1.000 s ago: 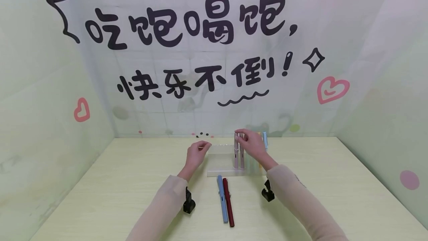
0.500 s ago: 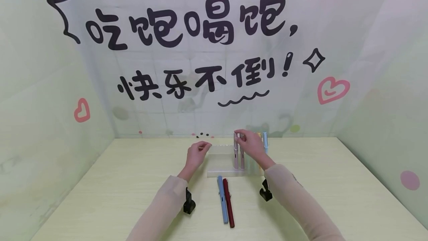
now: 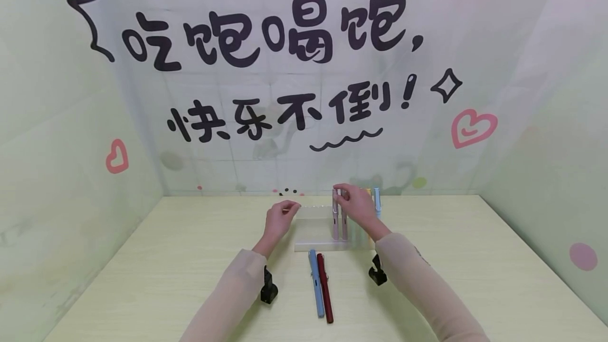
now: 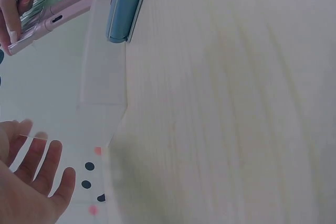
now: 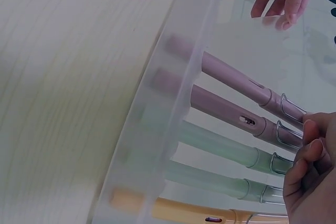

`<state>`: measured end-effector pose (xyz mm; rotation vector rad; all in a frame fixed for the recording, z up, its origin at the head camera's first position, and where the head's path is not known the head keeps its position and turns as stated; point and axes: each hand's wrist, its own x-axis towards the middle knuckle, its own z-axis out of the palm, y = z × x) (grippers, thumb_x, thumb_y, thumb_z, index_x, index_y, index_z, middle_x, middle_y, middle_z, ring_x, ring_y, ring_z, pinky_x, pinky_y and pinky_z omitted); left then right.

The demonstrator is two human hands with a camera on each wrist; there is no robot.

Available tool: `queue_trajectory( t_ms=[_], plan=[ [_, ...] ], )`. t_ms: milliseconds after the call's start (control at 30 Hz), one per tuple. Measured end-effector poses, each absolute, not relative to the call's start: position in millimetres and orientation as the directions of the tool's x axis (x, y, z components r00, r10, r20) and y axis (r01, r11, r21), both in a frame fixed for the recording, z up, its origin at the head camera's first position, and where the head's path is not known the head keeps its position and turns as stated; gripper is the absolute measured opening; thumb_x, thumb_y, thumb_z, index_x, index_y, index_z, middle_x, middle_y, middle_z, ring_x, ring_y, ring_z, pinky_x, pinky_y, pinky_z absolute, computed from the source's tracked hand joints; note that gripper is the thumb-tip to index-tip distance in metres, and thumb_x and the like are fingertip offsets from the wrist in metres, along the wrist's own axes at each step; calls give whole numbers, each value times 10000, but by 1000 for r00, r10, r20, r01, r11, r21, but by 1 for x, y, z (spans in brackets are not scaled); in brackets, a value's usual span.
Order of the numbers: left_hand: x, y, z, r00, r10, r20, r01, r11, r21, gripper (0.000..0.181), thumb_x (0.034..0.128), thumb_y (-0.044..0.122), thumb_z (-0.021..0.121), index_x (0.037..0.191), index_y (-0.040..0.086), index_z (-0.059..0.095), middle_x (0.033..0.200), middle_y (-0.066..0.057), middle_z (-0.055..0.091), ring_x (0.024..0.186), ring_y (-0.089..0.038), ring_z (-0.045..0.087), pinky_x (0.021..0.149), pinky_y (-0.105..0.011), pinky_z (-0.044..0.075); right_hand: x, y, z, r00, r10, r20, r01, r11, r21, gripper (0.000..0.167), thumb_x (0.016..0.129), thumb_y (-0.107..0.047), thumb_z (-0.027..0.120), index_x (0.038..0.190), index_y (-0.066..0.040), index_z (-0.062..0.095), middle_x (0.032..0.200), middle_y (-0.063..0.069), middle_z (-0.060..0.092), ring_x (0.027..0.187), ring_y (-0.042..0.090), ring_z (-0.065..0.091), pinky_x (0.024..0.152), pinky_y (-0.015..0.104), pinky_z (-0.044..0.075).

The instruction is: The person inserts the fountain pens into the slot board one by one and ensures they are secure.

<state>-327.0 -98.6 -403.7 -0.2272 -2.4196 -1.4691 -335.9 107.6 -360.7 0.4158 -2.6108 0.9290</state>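
A clear pen stand (image 3: 313, 246) stands upright at the table's back with pens in its right part. My right hand (image 3: 360, 206) pinches the cap end of the leftmost pink pen (image 3: 335, 226); its curled fingers show in the right wrist view (image 5: 315, 166). Beside that pen is a second pink pen (image 5: 226, 109), followed by green pens (image 5: 215, 142) and a yellow pen (image 5: 184, 211). My left hand (image 3: 280, 219) pinches the stand's upper left edge between thumb and fingertips, the other fingers loosely spread in the left wrist view (image 4: 37, 182).
A blue pen (image 3: 316, 284) and a dark red pen (image 3: 325, 289) lie side by side on the table (image 3: 190, 278) in front of the stand. A light blue pen (image 3: 377, 199) stands at the stand's right end. Behind is a printed backdrop (image 3: 285, 78).
Compared with a second ago, my right wrist and sleeve have shifted slightly left, its fingers staying at the leftmost pink pen's top. My left hand and the lying pens have not visibly moved.
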Motion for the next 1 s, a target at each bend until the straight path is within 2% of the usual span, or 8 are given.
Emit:
queue_trajectory(
  t_ms=[200, 567, 1000],
  plan=[
    [-326, -99, -403, -944, -21, 330, 283, 467, 838, 196, 876, 193, 560, 946, 36, 656, 894, -71, 633, 837, -204, 578, 710, -325, 476, -333, 109, -361, -882, -172, 439, -420, 710, -565, 300, 831, -140, 612, 1123, -71, 598, 533, -18, 448, 437, 122, 360, 394, 240, 297],
    [-327, -99, -404, -942, -23, 333, 284, 470, 836, 192, 876, 193, 561, 942, 41, 658, 892, -70, 635, 837, -203, 579, 707, -322, 478, -321, 115, -364, -828, -230, 511, -519, 658, -546, 229, 831, -130, 609, 1046, -54, 625, 494, -45, 413, 410, 105, 333, 374, 237, 270],
    [-327, -98, -403, -948, -20, 319, 273, 465, 842, 196, 877, 195, 558, 950, 40, 653, 901, -73, 633, 844, -207, 577, 712, -319, 477, -309, 114, -376, -836, -256, 485, -522, 644, -559, 180, 825, -169, 626, 976, -72, 646, 513, -53, 423, 448, 96, 357, 394, 234, 291]
  ],
)
